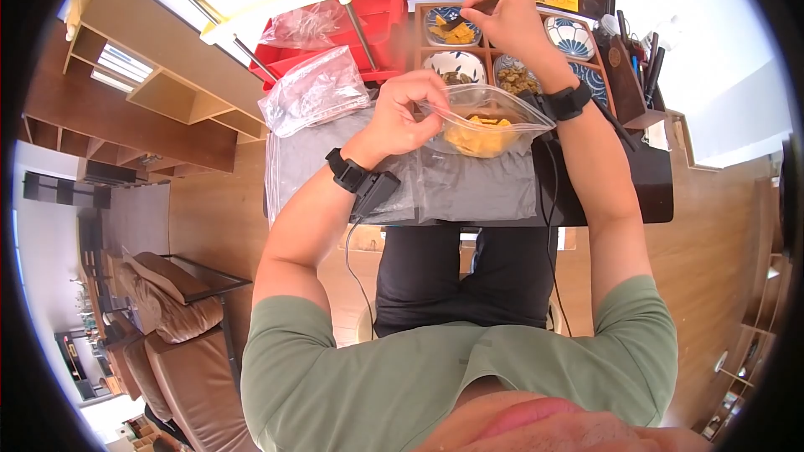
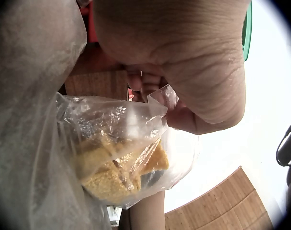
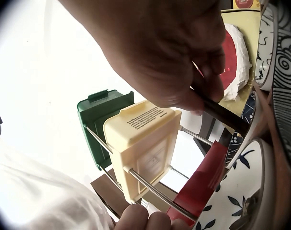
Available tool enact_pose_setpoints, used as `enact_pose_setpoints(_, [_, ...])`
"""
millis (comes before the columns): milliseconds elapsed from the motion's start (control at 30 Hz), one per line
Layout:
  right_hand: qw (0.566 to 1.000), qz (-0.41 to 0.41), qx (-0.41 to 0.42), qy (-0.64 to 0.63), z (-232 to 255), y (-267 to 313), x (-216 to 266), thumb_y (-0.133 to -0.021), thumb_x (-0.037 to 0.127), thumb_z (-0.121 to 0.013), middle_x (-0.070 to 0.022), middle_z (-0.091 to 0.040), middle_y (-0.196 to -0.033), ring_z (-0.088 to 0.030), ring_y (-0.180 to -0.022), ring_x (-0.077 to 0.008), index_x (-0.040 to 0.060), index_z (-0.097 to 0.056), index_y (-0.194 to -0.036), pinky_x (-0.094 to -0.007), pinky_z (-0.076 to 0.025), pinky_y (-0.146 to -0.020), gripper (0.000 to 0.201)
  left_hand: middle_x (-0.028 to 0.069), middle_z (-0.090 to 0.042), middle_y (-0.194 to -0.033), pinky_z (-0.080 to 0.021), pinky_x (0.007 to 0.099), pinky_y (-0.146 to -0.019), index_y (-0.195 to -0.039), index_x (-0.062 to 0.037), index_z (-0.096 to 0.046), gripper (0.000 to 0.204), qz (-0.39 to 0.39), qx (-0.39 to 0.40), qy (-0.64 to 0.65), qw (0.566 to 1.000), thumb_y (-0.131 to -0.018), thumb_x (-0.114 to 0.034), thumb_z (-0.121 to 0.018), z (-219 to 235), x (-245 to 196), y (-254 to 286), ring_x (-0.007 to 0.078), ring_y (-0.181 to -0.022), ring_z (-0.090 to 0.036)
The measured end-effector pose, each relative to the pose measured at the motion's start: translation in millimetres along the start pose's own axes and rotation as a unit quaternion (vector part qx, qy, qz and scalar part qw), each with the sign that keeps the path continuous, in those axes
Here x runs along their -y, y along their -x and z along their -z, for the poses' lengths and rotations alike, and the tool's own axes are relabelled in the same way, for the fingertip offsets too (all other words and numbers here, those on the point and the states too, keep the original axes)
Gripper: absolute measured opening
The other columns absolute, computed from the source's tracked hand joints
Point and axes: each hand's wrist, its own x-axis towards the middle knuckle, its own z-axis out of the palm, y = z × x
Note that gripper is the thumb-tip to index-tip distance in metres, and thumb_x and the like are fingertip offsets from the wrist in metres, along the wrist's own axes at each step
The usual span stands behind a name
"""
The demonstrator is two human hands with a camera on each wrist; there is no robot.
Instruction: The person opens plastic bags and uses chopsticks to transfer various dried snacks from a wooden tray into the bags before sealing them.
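Note:
My left hand [image 1: 406, 113] pinches the edge of a clear zip bag [image 2: 131, 115] at its left side. Yellow chip-like pieces [image 1: 479, 141] lie inside the bag, and its mouth gapes. Reaching over the divided wooden tray [image 1: 452, 48], my right hand [image 1: 507, 25] grips a dark brown utensil [image 3: 224, 115] by its handle. The utensil points down at a blue-patterned bowl [image 1: 477, 27] that contains more yellow pieces; its far end is hidden behind the bowl rims in the right wrist view. The bag is in front of the tray, below my right forearm.
Other tray bowls hold walnut-like pieces [image 1: 517, 77] and dark bits [image 1: 456, 77]. Left of the tray stand a red bin [image 1: 381, 33] and a cream bin [image 3: 145, 153] on metal rods. A plastic bag [image 1: 314, 92] lies by them. A pen holder [image 1: 628, 75] stands at the right.

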Motion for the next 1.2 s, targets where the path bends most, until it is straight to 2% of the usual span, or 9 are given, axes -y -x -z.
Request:
enact_pose_setpoints(400, [0.999, -0.014, -0.029, 0.004, 9.8, -4.5, 3.3, -0.081, 0.016, -0.082, -0.0055, -0.069, -0.066, -0.062, -0.058, -0.0100, 0.0070, -0.079, -0.086, -0.0267, -0.048, -0.057, 0.011, 0.0058, -0.063, -0.089, -0.044, 0.0269, -0.075, -0.079, -0.0015, -0.065, 0.013, 0.003, 0.017, 0.010, 1.000, -0.075, 0.010, -0.062, 2.6, 2.6, 2.0, 0.0149, -0.083, -0.057])
enact_pose_setpoints(467, [0.999, -0.032, -0.021, 0.000, 26.8, -9.6, 5.8, -0.082, 0.019, -0.074, -0.0147, -0.073, -0.077, -0.072, -0.074, -0.0287, 0.0050, -0.077, -0.087, -0.0337, -0.056, -0.074, 0.015, 0.0058, -0.063, -0.089, -0.044, 0.0271, -0.075, -0.078, -0.0015, -0.065, 0.013, 0.000, 0.016, 0.010, 1.000, -0.075, 0.010, -0.062, 2.4, 2.9, 1.8, 0.0151, -0.083, -0.057])
enact_pose_setpoints(500, [0.999, -0.032, -0.019, 0.000, 33.4, -11.7, 1.5, -0.082, 0.019, -0.074, -0.0147, -0.073, -0.077, -0.072, -0.074, -0.0287, 0.0050, -0.077, -0.087, -0.0337, -0.056, -0.074, 0.015, 0.0059, -0.063, -0.088, -0.044, 0.0273, -0.074, -0.078, -0.0015, -0.065, 0.013, 0.001, 0.015, 0.010, 1.000, -0.074, 0.010, -0.062, 2.1, 2.8, 1.9, 0.0153, -0.083, -0.057])
enact_pose_setpoints(567, [0.984, -0.055, -0.001, -0.171, 48.4, -17.0, -11.2, -0.083, 0.012, -0.081, -0.0036, -0.073, -0.079, -0.064, -0.069, -0.0084, 0.0032, -0.077, -0.094, -0.0232, -0.049, -0.063, 0.015, 0.0060, -0.063, -0.088, -0.044, 0.0275, -0.074, -0.078, -0.0014, -0.065, 0.013, 0.000, 0.011, 0.011, 1.000, -0.074, 0.010, -0.062, 1.9, 2.6, 1.6, 0.0155, -0.082, -0.057])
enact_pose_setpoints(700, [0.979, -0.047, 0.021, -0.195, 102.9, -20.8, 26.6, -0.083, 0.008, -0.080, -0.0028, -0.072, -0.083, -0.063, -0.073, -0.0091, 0.0015, -0.075, -0.095, -0.0235, -0.049, -0.067, 0.014, 0.0061, -0.063, -0.087, -0.044, 0.0275, -0.074, -0.078, -0.0012, -0.065, 0.014, -0.003, 0.009, 0.008, 1.000, -0.073, 0.011, -0.061, 2.0, 3.1, 1.1, 0.0157, -0.082, -0.058])
enact_pose_setpoints(800, [0.933, -0.146, 0.042, -0.326, 137.0, -18.1, 65.7, -0.076, -0.002, -0.081, -0.0066, -0.072, -0.074, -0.066, -0.070, -0.0133, -0.0049, -0.073, -0.079, -0.0242, -0.049, -0.061, 0.009, 0.0057, -0.063, -0.086, -0.044, 0.0270, -0.074, -0.077, -0.0012, -0.065, 0.014, -0.008, 0.007, 0.005, 1.000, -0.073, 0.011, -0.060, 2.5, 2.7, -0.2, 0.0154, -0.081, -0.058])
enact_pose_setpoints(900, [0.929, -0.006, 0.139, -0.342, 147.6, -12.8, 74.1, -0.077, -0.004, -0.079, -0.0053, -0.070, -0.073, -0.064, -0.068, -0.0105, -0.0045, -0.073, -0.080, -0.0229, -0.047, -0.061, 0.007, 0.0051, -0.063, -0.086, -0.045, 0.0264, -0.074, -0.077, -0.0013, -0.066, 0.014, -0.003, 0.007, 0.006, 1.000, -0.072, 0.010, -0.060, 1.7, -0.5, 0.6, 0.0148, -0.081, -0.059])
enact_pose_setpoints(1133, [0.920, -0.060, 0.345, -0.174, 130.7, -6.4, 77.3, -0.081, -0.002, -0.079, -0.0014, -0.069, -0.079, -0.062, -0.072, -0.0083, 0.0013, -0.073, -0.089, -0.0233, -0.048, -0.066, 0.010, 0.0063, -0.064, -0.085, -0.047, 0.0281, -0.073, -0.077, -0.0011, -0.066, 0.014, -0.005, 0.007, 0.000, 1.000, -0.072, 0.011, -0.061, 1.7, 2.8, 0.3, 0.0162, -0.081, -0.060])
enact_pose_setpoints(1200, [0.926, -0.086, 0.312, -0.194, 131.0, -7.7, 76.4, -0.083, 0.003, -0.080, -0.0020, -0.069, -0.078, -0.061, -0.071, -0.0078, 0.0005, -0.074, -0.091, -0.0239, -0.049, -0.065, 0.010, 0.0050, -0.063, -0.086, -0.045, 0.0271, -0.074, -0.078, -0.0012, -0.066, 0.013, -0.006, 0.003, 0.003, 1.000, -0.073, 0.010, -0.061, 1.6, 2.5, 0.1, 0.0145, -0.082, -0.058])
